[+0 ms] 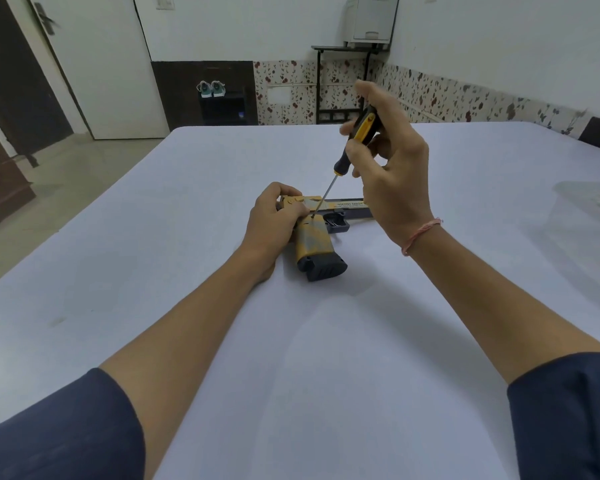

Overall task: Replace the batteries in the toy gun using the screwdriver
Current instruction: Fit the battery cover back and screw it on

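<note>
**Screwdriver tip set on toy gun grip; both hands engaged**

Containers: a faint, see-through item (591, 199) lies on the white-covered surface (153, 271) at far right. Its form and contents cannot be determined.

Task items: one toy gun (321, 237), yellow and dark grey, lies on its side near the middle of the surface, with the barrel pointing right and the grip base toward the camera. The left hand (274, 221) holds the rear of the gun, fingers curled round it. The right hand (390, 161) is raised above the barrel, its fingers closed round the black-and-yellow handle of one screwdriver (357, 136). The shaft slants down and left, and its tip meets the gun at the top of the grip, just beside the left fingers.

Surroundings: a thread band (421, 235) circles the right wrist. Beyond the surface, two shoes (211, 89) sit on a dark shelf, one printer (371, 20) stands on a black stand (343, 50), and a white door (97, 64) is at left. The right hand hides part of the barrel.
</note>
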